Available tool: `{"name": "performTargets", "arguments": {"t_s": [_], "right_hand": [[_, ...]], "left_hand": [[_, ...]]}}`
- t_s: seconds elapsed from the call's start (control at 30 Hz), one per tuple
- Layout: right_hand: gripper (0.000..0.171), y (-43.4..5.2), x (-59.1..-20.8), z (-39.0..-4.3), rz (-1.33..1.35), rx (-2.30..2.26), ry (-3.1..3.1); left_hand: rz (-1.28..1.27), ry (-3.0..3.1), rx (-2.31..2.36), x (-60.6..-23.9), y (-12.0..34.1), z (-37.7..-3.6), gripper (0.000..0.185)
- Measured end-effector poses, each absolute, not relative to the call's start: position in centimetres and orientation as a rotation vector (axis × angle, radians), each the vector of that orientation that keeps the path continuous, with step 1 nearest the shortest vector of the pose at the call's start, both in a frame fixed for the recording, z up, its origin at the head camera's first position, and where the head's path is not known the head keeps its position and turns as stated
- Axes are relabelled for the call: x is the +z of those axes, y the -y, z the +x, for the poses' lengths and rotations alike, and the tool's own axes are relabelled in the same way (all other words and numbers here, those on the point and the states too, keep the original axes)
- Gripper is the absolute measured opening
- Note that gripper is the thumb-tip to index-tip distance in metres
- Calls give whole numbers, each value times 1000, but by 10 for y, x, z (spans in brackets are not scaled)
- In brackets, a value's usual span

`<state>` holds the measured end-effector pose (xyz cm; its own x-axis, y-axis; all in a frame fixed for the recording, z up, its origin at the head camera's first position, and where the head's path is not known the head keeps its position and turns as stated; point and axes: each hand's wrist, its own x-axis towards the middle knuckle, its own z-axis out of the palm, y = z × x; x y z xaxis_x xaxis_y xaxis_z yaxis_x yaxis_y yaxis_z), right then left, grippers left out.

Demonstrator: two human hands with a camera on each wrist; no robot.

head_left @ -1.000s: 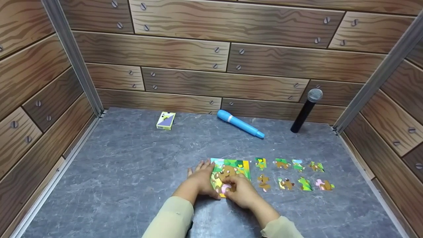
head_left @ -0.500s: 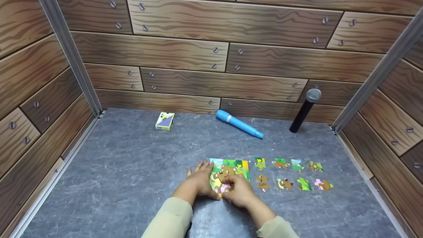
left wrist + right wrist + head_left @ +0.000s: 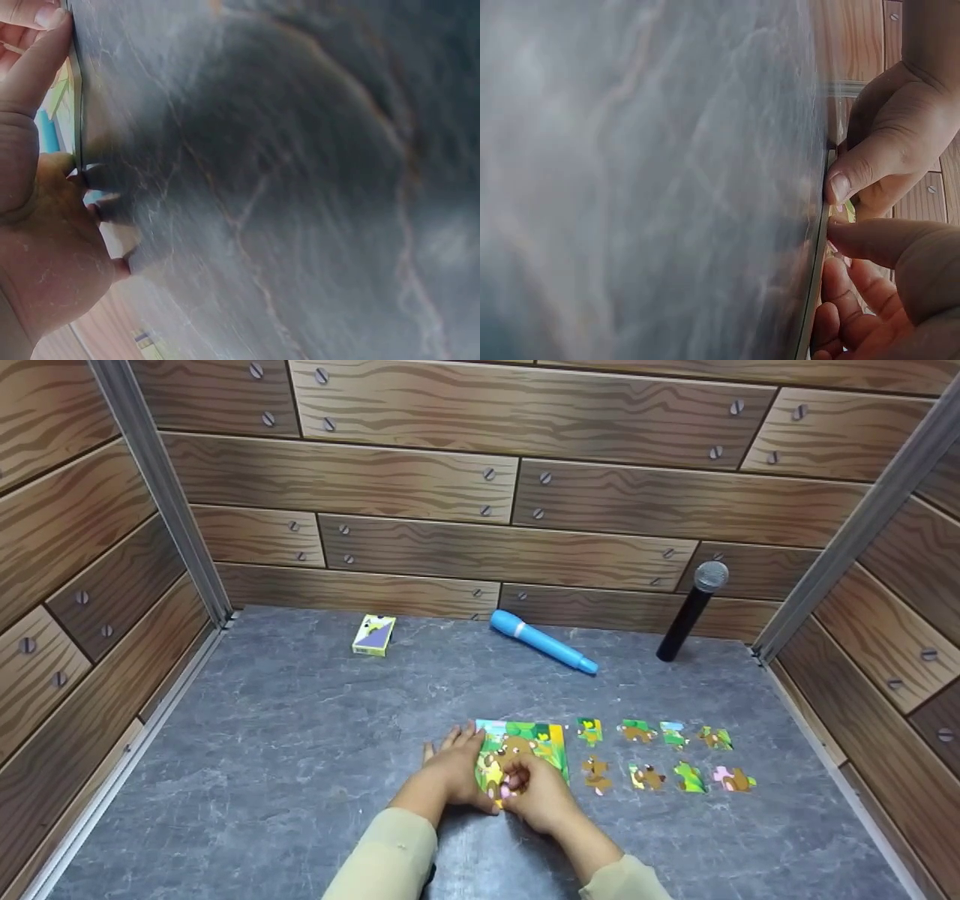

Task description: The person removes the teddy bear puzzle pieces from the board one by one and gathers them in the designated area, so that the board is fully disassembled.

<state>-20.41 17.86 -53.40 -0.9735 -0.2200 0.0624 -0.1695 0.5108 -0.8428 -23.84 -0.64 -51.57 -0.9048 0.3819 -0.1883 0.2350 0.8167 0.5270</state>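
A square jigsaw puzzle (image 3: 553, 737) with a cartoon bear lies on the tabletop in the head view. My left hand (image 3: 452, 772) rests along its left side, fingers spread and fairly straight, thumb at the near edge. My right hand (image 3: 546, 799) bends over the lower part of the puzzle, its thumb and index finger curled in a pinch at a puzzle piece (image 3: 504, 793) with pink on it. The palm and fingers cover the lower right corner. In the right wrist view both thumbs meet the near edge of the board (image 3: 815, 274).
Several loose puzzle pieces (image 3: 689, 777) lie in two rows to the right. Behind them stand a black microphone (image 3: 685, 619), a blue toy microphone (image 3: 546, 643) lying down, and a small yellow-and-purple box (image 3: 373, 635). Wood-patterned walls (image 3: 420, 480) enclose the grey tabletop (image 3: 300, 720).
My right thumb and index finger have shifted slightly and bent into a rounder pinch over the pink part. The left hand, puzzle and loose pieces stay where they were.
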Motion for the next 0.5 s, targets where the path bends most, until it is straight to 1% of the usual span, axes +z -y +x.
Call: {"name": "performTargets", "arguments": {"t_s": [0.5], "right_hand": [[42,-180,-534,-203,-321,-1566,-2610]], "left_hand": [[467,-2706,738,-516,6,-239,127]]}}
